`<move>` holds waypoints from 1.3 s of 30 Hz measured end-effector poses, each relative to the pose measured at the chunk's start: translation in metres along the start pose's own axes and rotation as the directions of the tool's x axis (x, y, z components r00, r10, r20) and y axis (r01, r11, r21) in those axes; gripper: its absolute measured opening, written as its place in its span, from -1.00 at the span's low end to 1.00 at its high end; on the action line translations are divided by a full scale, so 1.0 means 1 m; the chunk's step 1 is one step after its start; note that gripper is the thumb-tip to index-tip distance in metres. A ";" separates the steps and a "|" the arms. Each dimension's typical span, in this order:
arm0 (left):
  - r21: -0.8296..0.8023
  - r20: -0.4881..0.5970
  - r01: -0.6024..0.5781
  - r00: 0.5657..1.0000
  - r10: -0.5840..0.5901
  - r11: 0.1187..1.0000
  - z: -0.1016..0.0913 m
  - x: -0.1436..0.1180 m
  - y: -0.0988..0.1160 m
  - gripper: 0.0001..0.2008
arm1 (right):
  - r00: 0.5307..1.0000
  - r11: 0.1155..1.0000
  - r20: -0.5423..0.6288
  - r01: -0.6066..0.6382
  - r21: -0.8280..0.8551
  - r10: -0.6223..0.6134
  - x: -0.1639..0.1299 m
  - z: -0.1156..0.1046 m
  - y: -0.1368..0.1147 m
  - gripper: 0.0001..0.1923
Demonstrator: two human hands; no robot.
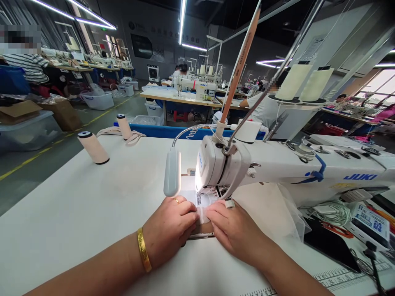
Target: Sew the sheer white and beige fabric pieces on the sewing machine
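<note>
A person's two bare hands rest flat on a smooth white desk (pixel 77 213), directly in front of a glossy white sewing machine (pixel 277 168) with blue lettering on its long arm. The left hand (pixel 171 228), wearing a gold ring and a broad gold bangle (pixel 143 250) at the wrist, lies palm down with fingers pressed together, holding down a small pale fabric piece (pixel 202 211). The right hand (pixel 236 230) mirrors it just beside, fingers flat and close, tips touching the same piece. The fabric lies between the two hands under the machine's needle area, lit by the machine's lamp; its printed dark marks are too small to read. A slim grey oblong lamp head (pixel 172 172) on a bendable metal neck hangs just above the left hand. Sheer white mesh (pixel 290 213) bunches softly to the right of the right hand, beneath the machine arm. Two cylindrical cream thread spools with dark caps stand well apart on the far left of the desk, one leaning (pixel 93 147), one upright (pixel 124 126) on looped beige strapping (pixel 119 133). Two tall cream thread cones (pixel 305 84) sit behind the machine.
</note>
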State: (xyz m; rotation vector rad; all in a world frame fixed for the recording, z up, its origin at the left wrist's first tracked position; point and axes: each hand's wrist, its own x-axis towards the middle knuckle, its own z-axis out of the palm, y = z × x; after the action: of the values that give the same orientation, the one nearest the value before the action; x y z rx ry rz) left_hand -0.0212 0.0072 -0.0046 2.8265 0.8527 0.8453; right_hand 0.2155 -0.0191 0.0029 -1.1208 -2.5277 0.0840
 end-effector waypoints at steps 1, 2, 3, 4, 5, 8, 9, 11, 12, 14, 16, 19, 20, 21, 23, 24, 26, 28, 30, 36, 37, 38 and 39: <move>0.004 0.002 0.005 1.000 -0.005 1.000 0.000 0.000 0.000 -0.78 | 1.000 1.000 -0.004 -0.003 0.007 0.003 0.000 0.000 0.000 -0.71; 0.010 0.003 0.005 1.000 -0.005 1.000 0.001 0.000 -0.001 -0.77 | 1.000 1.000 -0.012 -0.003 0.017 0.003 0.000 0.000 0.000 -0.71; 0.020 0.002 0.000 1.000 0.000 1.000 0.001 0.001 -0.001 -0.75 | 1.000 1.000 -0.022 -0.002 0.028 0.003 0.000 0.001 0.001 -0.70; 0.029 0.001 -0.009 1.000 0.009 1.000 0.002 0.001 -0.002 -0.71 | 0.999 0.999 -0.038 0.002 0.039 -0.001 0.000 0.002 0.001 -0.70; 0.033 0.001 -0.016 1.000 0.016 0.999 0.002 0.002 -0.003 -0.68 | 0.999 0.999 -0.054 0.007 0.048 -0.005 0.000 0.003 0.001 -0.71; 0.002 0.007 0.017 1.000 -0.017 1.000 0.002 0.007 -0.007 -0.67 | 0.996 0.998 -0.092 0.007 0.062 -0.002 0.000 0.010 0.002 -0.67; -0.020 0.006 0.043 0.999 -0.042 0.999 0.002 0.008 -0.008 -0.68 | 0.995 0.998 -0.101 0.002 0.061 0.004 0.001 0.013 0.002 -0.66; -0.060 -0.004 0.099 0.995 -0.099 0.993 0.000 0.011 -0.009 -0.69 | 0.991 0.999 -0.129 -0.014 0.048 0.021 0.003 0.019 0.002 -0.67; -0.075 -0.010 0.122 0.992 -0.123 0.990 -0.001 0.011 -0.010 -0.69 | 0.988 0.999 -0.150 -0.025 0.040 0.031 0.005 0.022 0.001 -0.68; -0.093 -0.016 0.152 0.988 -0.154 0.984 -0.001 0.012 -0.011 -0.69 | 0.978 0.998 -0.201 -0.052 0.029 0.057 0.009 0.027 -0.001 -0.68; -0.106 -0.019 0.157 0.987 -0.160 0.982 0.000 0.013 -0.012 -0.70 | 0.967 0.996 -0.240 -0.079 0.033 0.085 0.013 0.031 -0.002 -0.69; -0.121 -0.025 0.144 0.989 -0.148 0.982 0.000 0.013 -0.012 -0.70 | 0.960 0.994 -0.261 -0.090 0.060 0.103 0.016 0.032 -0.004 -0.72; -0.126 -0.029 0.139 0.989 -0.144 0.982 0.000 0.013 -0.012 -0.70 | 0.960 0.994 -0.262 -0.082 0.072 0.098 0.016 0.032 -0.004 -0.73; -0.131 -0.028 0.134 0.990 -0.138 0.982 0.000 0.013 -0.011 -0.71 | 0.961 0.994 -0.263 -0.066 0.083 0.086 0.017 0.032 -0.003 -0.75; -0.141 -0.012 0.118 0.993 -0.121 0.983 -0.002 0.011 -0.010 -0.74 | 0.962 0.995 -0.269 -0.025 0.095 0.050 0.016 0.031 -0.003 -0.77; -0.143 0.000 0.104 0.994 -0.106 0.984 -0.002 0.010 -0.009 -0.76 | 0.964 0.996 -0.264 -0.003 0.092 0.027 0.015 0.031 -0.003 -0.77; -0.134 0.014 0.063 0.998 -0.061 0.989 -0.003 0.006 -0.007 -0.77 | 0.970 0.997 -0.242 0.039 0.066 -0.022 0.011 0.030 -0.003 -0.76; -0.115 0.003 0.010 1.000 -0.010 0.993 -0.002 0.002 -0.005 -0.76 | 0.977 0.997 -0.207 0.062 0.037 -0.053 0.007 0.027 -0.004 -0.76; -0.093 -0.018 -0.037 0.999 0.035 0.995 -0.002 -0.001 -0.001 -0.76 | 0.982 0.997 -0.178 0.070 0.019 -0.065 0.002 0.024 -0.006 -0.77; -0.055 -0.015 -0.055 0.998 0.055 0.997 -0.004 -0.003 0.006 -0.73 | 0.987 0.997 -0.143 0.075 -0.014 -0.076 -0.004 0.018 -0.008 -0.82; -0.052 -0.011 -0.051 0.999 0.050 0.997 -0.004 -0.002 0.005 -0.73 | 0.987 0.997 -0.141 0.075 -0.019 -0.077 -0.003 0.017 -0.008 -0.82; -0.050 -0.008 -0.046 0.999 0.046 0.998 -0.004 -0.002 0.005 -0.73 | 0.987 0.997 -0.139 0.072 -0.024 -0.075 -0.003 0.017 -0.007 -0.81; -0.048 -0.007 -0.041 0.999 0.040 0.998 -0.003 -0.001 0.004 -0.73 | 0.988 0.997 -0.138 0.070 -0.029 -0.074 -0.002 0.017 -0.007 -0.81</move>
State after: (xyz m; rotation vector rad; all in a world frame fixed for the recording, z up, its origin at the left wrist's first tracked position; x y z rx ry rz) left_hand -0.0218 0.0027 -0.0018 2.8104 0.7677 0.8682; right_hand 0.2059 -0.0234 -0.0126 -1.0065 -2.4477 -0.0426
